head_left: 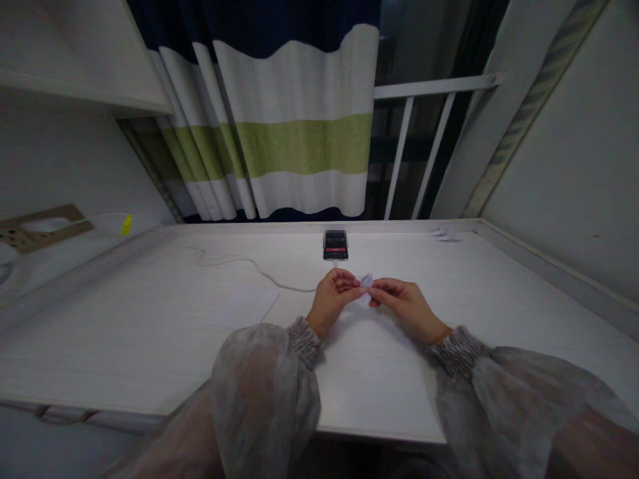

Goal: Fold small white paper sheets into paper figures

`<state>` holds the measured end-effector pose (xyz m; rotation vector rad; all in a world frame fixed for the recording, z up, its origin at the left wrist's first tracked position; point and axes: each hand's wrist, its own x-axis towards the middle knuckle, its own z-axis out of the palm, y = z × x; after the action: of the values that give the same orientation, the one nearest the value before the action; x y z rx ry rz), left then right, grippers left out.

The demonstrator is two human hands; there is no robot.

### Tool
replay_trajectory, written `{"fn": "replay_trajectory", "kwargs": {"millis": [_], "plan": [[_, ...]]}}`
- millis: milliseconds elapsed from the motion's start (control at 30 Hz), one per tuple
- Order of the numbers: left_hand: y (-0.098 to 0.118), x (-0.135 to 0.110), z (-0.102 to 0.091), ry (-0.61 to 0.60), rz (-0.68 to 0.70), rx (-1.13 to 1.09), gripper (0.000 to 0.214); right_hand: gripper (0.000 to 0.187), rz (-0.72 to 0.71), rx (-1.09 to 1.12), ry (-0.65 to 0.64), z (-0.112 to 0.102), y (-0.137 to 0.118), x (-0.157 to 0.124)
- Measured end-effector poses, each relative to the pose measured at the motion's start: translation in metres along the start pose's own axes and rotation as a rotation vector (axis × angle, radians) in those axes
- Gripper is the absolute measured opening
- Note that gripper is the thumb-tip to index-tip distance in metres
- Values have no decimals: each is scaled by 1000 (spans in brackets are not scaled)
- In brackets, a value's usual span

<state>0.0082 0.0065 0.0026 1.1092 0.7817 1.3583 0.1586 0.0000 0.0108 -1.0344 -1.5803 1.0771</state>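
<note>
Between my two hands is a small piece of folded white paper (367, 279), held just above the white desk (374, 392). My left hand (333, 298) pinches its left side between thumb and fingers. On the other side, my right hand (405, 303) grips the paper with thumb and forefinger. The fingertips of both hands nearly meet and cover part of the paper, so its exact folded shape is hard to make out. Flat on the desk to the left of my left hand lies a sheet of white paper (245, 306).
A phone (335, 246) stands at the desk's back edge, with a white cable (269, 276) running left from it. Folded white paper pieces (445, 233) lie at the back right. A striped curtain (304, 146) hangs behind. A socket panel (47, 226) is on the left wall.
</note>
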Motion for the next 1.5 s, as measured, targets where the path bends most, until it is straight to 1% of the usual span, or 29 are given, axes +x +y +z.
{"fn": "replay_trajectory", "kwargs": {"millis": [233,367,600,800,933,1067,1200,1333,1500], "plan": [[-2,0,-1,-29,-126,89,24,20,28,-10,6,0,-3,-1],[-2,1,-2,-9,-111,96,22,19,16,-68,-11,0,-4,-1],[-1,1,-2,-18,-115,155,21,20,-42,-169,-45,1,0,0],[-1,1,-2,-23,-125,192,23,23,-38,-231,-65,0,2,0],[-2,1,-2,-27,-123,210,23,23,-1,-179,-81,2,3,1],[-1,0,-2,-54,-135,196,24,24,59,-120,-65,4,5,1],[-1,0,-2,-89,-178,157,27,27,93,-55,-74,5,3,2],[-3,-1,-3,-126,-217,114,30,28,118,17,-117,3,1,2],[-4,-3,-4,-162,-262,96,32,28,146,72,-141,1,4,0]]}}
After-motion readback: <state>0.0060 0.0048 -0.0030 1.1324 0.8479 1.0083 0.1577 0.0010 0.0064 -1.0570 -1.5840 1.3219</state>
